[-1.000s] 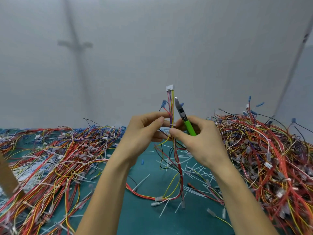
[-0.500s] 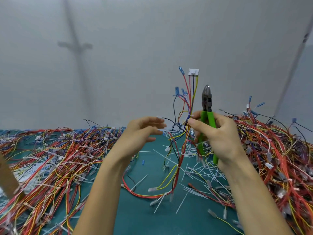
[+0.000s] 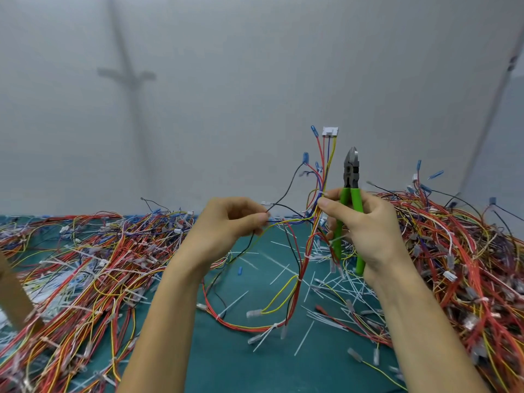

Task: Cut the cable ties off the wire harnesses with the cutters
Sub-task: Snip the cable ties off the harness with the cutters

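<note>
My right hand (image 3: 365, 222) grips the green-handled cutters (image 3: 351, 194), jaws pointing up and closed, and its thumb and forefinger pinch a wire harness (image 3: 320, 177) just below a white cable tie (image 3: 321, 192). The harness stands upright, with a white connector (image 3: 330, 131) at its top and red, yellow, blue and black wires trailing down to the table. More white cable ties (image 3: 305, 255) sit lower on the bundle. My left hand (image 3: 229, 225) pinches loose wires of the same harness to the left, at about the same height.
A green mat (image 3: 226, 350) covers the table, strewn with cut white tie pieces (image 3: 334, 290). Large tangled piles of harnesses lie on the left (image 3: 79, 268) and right (image 3: 459, 256). A brown cardboard edge (image 3: 12, 293) stands at far left. A grey wall is behind.
The harness passed from my left hand's grip into my right hand and rose. The cutters turned upright. My left hand let go, then pinched loose wires and drew them leftward.
</note>
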